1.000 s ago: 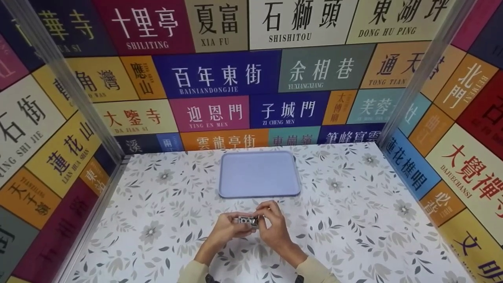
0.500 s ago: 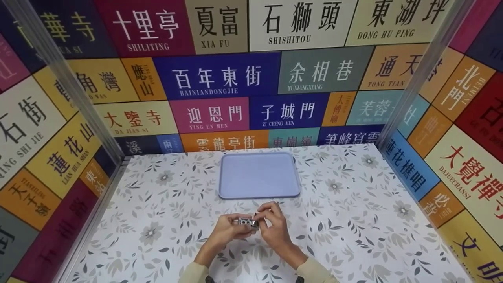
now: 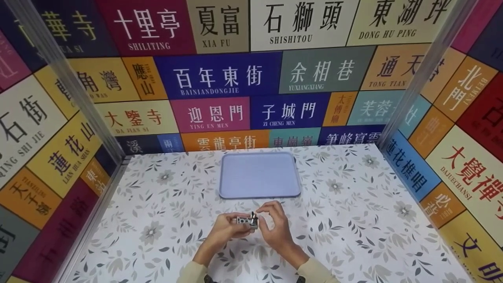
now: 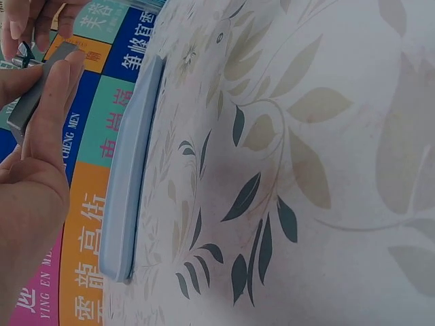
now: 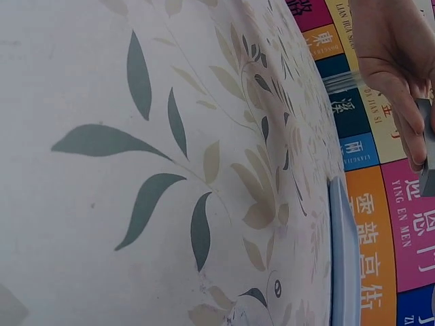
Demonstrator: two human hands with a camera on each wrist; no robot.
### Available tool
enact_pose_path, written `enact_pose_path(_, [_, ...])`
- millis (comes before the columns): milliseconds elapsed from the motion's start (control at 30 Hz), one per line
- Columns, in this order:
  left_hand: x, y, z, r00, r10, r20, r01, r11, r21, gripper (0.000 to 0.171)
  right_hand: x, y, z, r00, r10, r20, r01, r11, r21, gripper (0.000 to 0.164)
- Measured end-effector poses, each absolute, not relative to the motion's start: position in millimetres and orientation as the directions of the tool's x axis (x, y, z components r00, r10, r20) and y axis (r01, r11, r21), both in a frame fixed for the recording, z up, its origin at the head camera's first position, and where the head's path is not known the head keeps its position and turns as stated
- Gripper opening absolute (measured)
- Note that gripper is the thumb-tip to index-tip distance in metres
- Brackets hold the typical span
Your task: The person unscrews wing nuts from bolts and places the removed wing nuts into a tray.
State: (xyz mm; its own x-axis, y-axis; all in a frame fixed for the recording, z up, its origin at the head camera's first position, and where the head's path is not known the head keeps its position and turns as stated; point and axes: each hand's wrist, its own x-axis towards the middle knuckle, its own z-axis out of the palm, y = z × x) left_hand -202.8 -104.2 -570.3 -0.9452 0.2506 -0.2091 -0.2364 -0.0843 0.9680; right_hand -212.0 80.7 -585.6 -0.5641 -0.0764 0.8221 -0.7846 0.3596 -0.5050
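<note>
In the head view my left hand [image 3: 226, 226] grips a small grey block [image 3: 243, 221] by its left part, thumb in front and fingers behind. Round holes show on the block's face. At the right end a small black-and-silver piece [image 3: 254, 216] sticks up. My right hand [image 3: 276, 226] is close beside that end, its thumb and index finger parted around the piece. The left wrist view shows the left hand [image 4: 41, 153] pinching the block [image 4: 39, 88], with the right-hand fingers [image 4: 41, 24] above the dark piece. In the right wrist view, the left hand [image 5: 397, 75] holds the block [image 5: 428, 146]; the right hand is out of sight.
A pale blue-violet tray [image 3: 259, 175] lies on the flower-patterned tabletop [image 3: 334, 220], just beyond the hands. Walls of coloured name panels [image 3: 218, 74] enclose the table at the back and both sides, with metal posts [image 3: 424, 67] at the back corners.
The right fingers have loosened and parted from the block's right end, where the dark piece now stands up more visibly. My left hand keeps its grip almost unmoved.
</note>
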Motion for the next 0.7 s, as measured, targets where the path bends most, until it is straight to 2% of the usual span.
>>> enact_pose_path(367, [-203.4, -101.5, -567.1, -0.946, 0.261, -0.193, -0.228, -0.109, 0.968, 0.044, -209.7, 83.9, -591.1, -0.627, -0.111, 0.771, -0.735, 0.414, -0.537, 0.022])
enact_pose_path(600, [-202.8, -101.4, -569.4, -0.943, 0.271, -0.193, -0.227, -0.099, 0.969, 0.044, -209.3, 82.0, -590.6, -0.637, -0.141, 0.758, -0.748, 0.348, -0.564, 0.028])
enact_pose_path(700, [-202.5, -101.7, -570.2, -0.944, 0.271, -0.190, -0.222, -0.096, 0.970, 0.044, -211.1, 80.5, -591.5, -0.620, -0.135, 0.773, -0.764, 0.329, -0.555, 0.032])
